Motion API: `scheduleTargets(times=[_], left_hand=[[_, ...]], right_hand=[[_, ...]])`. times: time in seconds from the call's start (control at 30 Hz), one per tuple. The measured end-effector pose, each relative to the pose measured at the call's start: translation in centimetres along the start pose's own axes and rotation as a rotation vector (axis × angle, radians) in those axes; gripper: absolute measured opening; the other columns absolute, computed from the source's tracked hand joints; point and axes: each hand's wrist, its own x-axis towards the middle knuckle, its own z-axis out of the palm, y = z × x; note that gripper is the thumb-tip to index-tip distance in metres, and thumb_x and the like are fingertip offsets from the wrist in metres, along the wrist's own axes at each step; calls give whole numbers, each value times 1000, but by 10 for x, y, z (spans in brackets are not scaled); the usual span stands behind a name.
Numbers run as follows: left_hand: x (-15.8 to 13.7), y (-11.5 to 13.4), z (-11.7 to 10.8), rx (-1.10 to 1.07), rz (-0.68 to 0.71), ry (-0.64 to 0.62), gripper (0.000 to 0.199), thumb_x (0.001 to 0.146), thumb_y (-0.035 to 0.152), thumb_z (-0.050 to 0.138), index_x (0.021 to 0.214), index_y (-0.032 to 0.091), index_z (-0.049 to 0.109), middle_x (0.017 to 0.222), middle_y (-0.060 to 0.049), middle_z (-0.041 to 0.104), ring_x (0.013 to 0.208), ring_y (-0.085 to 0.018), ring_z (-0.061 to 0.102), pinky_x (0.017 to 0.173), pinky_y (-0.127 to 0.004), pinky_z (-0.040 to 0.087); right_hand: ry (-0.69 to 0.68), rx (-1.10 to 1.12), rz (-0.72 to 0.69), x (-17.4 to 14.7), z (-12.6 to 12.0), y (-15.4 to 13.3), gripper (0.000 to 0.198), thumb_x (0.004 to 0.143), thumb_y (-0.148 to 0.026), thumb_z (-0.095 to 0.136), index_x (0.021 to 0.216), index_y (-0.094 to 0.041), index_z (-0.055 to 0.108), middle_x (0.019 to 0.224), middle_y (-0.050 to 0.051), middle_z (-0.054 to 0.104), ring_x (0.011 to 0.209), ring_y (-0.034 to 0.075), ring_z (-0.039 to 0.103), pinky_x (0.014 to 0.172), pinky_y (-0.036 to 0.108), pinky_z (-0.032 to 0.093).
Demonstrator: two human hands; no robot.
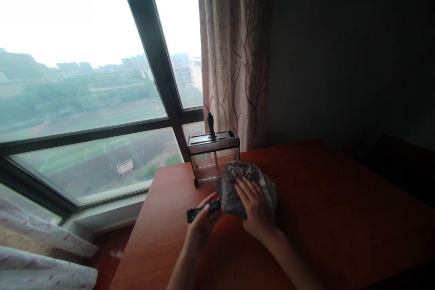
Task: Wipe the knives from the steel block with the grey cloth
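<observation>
My left hand is closed around the black handle of a kitchen knife. A small corner of its broad dark blade shows by the handle; a grey cloth covers the rest. My right hand presses the cloth against the blade, fingers lying over the fabric and thumb hidden. The cloth is thick, with a pale edge hanging on its right side. Just behind the hands stands a clear-sided knife holder, with one black-handled tool upright in its top slot.
The reddish-brown wooden table spreads under both hands and to the right. A large window runs along the left. A patterned curtain hangs behind the holder, and another pale curtain is at the lower left.
</observation>
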Motion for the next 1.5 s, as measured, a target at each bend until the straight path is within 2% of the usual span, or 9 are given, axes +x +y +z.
scheduleTargets(times=[0.17,0.33,0.6,0.93,1.07,1.2,1.33,1.4,1.5], left_hand=[[-2,0,3,17,24,98,43,78,19,66,121,18,62,100,-8,74,88,-22,69,84,-32,53],[-2,1,6,11,29,115,46,76,17,66,121,18,62,97,-6,75,83,-21,69,74,-29,54],[-3,2,4,0,17,-16,50,79,21,62,129,16,56,97,-10,75,97,-27,68,96,-42,46],[-2,4,-1,-10,26,-21,39,80,21,61,118,16,65,100,-12,75,96,-26,69,101,-44,43],[-2,3,-3,-32,42,-53,33,81,22,60,113,17,68,101,-12,75,95,-25,69,97,-42,46],[-3,4,-5,-62,66,-71,29,83,22,57,108,17,70,101,-12,75,96,-25,69,96,-42,48],[-4,6,-2,-83,76,-79,28,85,21,56,109,17,69,100,-12,75,94,-24,70,95,-41,49],[-4,7,-1,-91,86,-77,28,86,22,55,110,17,69,97,-12,76,91,-23,70,92,-38,51],[-3,7,0,-91,99,-62,27,85,23,56,109,18,69,92,-10,77,87,-22,71,86,-36,53]], right_hand=[[-125,92,-79,6,1,-29,85,61,-9,54,143,-16,35,153,5,32,141,26,22,117,47,14],[-143,131,-124,10,-3,-32,83,63,-14,55,143,-18,35,153,2,33,140,24,23,118,44,10],[-57,35,-50,15,-10,9,75,68,-14,55,141,-21,39,150,2,37,139,24,28,116,45,18],[97,-5,134,-1,-8,55,79,67,-5,51,143,-19,36,151,7,35,139,29,27,112,50,26],[243,287,270,1,-7,57,73,68,-9,53,139,-19,42,150,9,37,137,29,32,112,49,26],[346,894,645,4,-17,56,47,63,-15,62,110,-20,64,124,7,63,120,29,52,102,39,40],[219,1201,850,-2,-33,55,15,66,-27,61,76,-18,67,72,5,70,71,25,67,65,34,53],[148,1353,890,-10,-39,54,21,68,-34,56,75,-18,69,67,7,70,63,25,66,58,35,53],[90,1721,955,-21,-42,55,32,70,-44,55,84,-20,72,76,11,74,70,28,69,64,39,55]])
